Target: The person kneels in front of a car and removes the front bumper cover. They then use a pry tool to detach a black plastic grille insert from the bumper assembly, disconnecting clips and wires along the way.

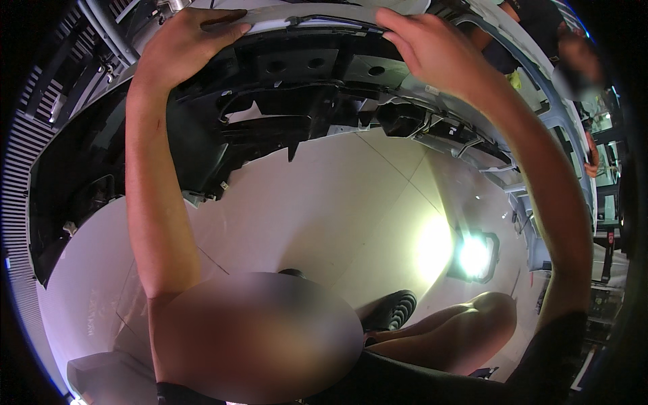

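A large curved car bumper [317,61] arches across the upper part of the head view, its black inner side showing, with openings and clips. Along its pale upper rim runs a thin black strip [324,21]. My left hand [189,47] is closed over this rim on the left, thumb on the near side. To the right, my right hand [428,50] pinches the same rim beside the end of the strip. Both arms reach far forward. The undersides of my grips are partly hidden.
A bright work lamp [474,256] shines on the pale tiled floor [317,202]. A bent leg [445,331] and a black shoe [395,310] are near the bottom. Grey car-body framing [563,145] stands at right, with a co-worker [533,20] beyond it. Metal poles [108,30] stand upper left.
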### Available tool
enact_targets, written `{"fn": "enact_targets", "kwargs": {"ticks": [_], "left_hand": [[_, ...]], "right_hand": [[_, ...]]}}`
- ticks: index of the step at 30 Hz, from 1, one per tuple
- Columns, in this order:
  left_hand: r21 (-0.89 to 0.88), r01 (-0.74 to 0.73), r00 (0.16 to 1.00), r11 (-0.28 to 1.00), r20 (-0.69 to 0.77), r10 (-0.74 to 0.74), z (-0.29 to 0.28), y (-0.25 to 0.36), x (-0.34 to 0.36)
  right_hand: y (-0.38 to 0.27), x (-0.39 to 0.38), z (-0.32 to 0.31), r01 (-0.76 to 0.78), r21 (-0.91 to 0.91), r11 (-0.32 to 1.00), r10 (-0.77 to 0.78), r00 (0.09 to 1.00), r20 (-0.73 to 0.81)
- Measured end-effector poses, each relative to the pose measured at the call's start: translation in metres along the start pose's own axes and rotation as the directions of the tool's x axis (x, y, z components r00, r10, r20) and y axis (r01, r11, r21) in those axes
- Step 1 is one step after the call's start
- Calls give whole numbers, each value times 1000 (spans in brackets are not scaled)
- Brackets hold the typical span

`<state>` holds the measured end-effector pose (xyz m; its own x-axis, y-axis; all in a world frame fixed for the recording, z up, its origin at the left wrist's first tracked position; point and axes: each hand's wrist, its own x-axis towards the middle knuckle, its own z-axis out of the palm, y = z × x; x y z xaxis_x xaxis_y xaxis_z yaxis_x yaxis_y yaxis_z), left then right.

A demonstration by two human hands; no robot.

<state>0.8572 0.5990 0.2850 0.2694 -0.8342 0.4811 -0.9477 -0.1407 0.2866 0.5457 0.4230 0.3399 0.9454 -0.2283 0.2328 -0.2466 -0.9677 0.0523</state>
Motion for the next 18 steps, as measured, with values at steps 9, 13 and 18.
{"fn": "enact_targets", "kwargs": {"ticks": [9, 13, 18], "left_hand": [[2, 21, 998, 1000, -52, -21, -50, 15, -22], [-70, 111, 964, 991, -234, -124, -79, 27, -81], [127, 36, 934, 991, -358, 12, -28, 42, -88]], "right_hand": [[-108, -70, 49, -278, 392, 877, 266, 960, 88], [-115, -39, 44, -201, 511, 836, 233, 972, 2], [-133, -49, 141, -167, 357, 919, -127, 731, 670]]}}
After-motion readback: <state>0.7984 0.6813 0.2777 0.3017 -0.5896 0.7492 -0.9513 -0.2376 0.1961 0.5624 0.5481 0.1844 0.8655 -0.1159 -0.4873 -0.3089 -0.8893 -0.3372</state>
